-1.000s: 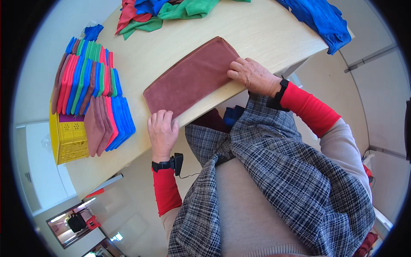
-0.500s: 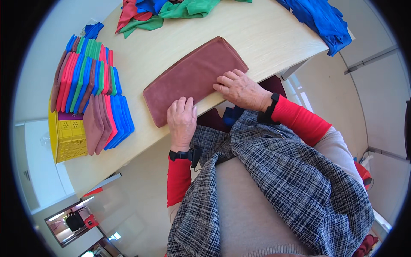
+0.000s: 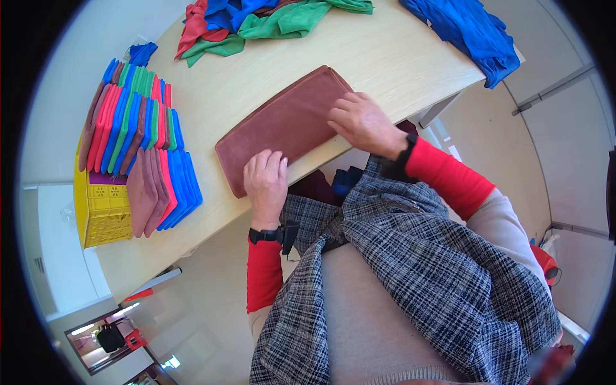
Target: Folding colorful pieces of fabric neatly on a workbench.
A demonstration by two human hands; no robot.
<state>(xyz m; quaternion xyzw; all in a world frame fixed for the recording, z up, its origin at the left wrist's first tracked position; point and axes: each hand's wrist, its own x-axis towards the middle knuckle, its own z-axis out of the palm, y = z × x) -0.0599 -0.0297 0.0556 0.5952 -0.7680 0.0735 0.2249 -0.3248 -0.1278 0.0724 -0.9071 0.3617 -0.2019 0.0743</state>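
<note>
A folded reddish-brown cloth (image 3: 279, 122) lies slantwise on the table, its layers showing along the far edge. At its near left part my left hand (image 3: 265, 186) is closed, with bent fingers over the near edge; the thumb is partly hidden. Over the cloth's right end my right hand (image 3: 369, 125) is closed, its fingers curled on the cloth's edge and slightly blurred. That hand covers the near right corner.
Folded red, blue, green and brown cloths (image 3: 122, 128) stand in rows at the left, in and beside a yellow basket (image 3: 106, 212). Loose green cloth (image 3: 285, 24) lies with others at the back. A blue heap (image 3: 465, 35) overhangs the table (image 3: 398, 64) at the far right.
My right hand has shifted slightly right and farther onto the cloth's right end, its fingers more curled. My left hand has moved slightly left and nearer. The view has shifted a little.
</note>
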